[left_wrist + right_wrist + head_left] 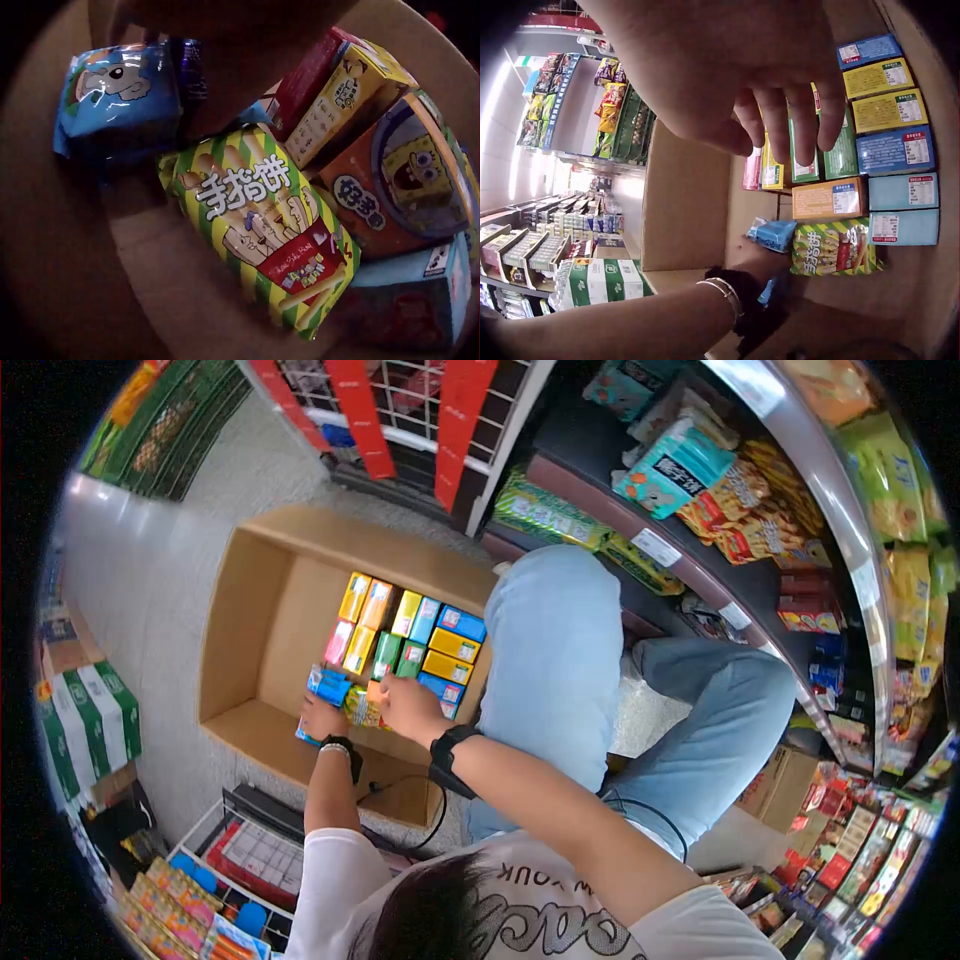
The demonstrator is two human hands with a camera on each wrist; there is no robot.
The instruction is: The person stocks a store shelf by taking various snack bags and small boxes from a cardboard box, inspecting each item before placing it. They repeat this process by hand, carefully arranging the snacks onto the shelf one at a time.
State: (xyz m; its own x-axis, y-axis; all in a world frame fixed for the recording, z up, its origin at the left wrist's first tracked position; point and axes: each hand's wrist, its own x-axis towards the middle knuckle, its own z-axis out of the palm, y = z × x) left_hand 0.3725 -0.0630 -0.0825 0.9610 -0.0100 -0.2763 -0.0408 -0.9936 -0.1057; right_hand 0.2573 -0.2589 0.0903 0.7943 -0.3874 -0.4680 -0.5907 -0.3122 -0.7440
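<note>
My left hand (322, 717) is low inside a cardboard box, gripping a blue snack packet (120, 94) with a cartoon animal on it. Its fingers curl over the packet's top in the left wrist view. Beside it lies a green-and-yellow striped biscuit bag (262, 225). My right hand (727, 82) hovers over the packed cartons, its fingers loosely bent and nothing between them. Just past those fingertips sits an orange carton (829, 199), next to green cartons (840, 142) and light-blue cartons (904, 227).
The cardboard box (228, 630) stands on the floor, with more yellow cartons (452, 644) in rows. My knee (555, 630) is against its right side. Snack shelves (690, 560) rise at the right, and a green-and-white carton (90, 730) stands at the left.
</note>
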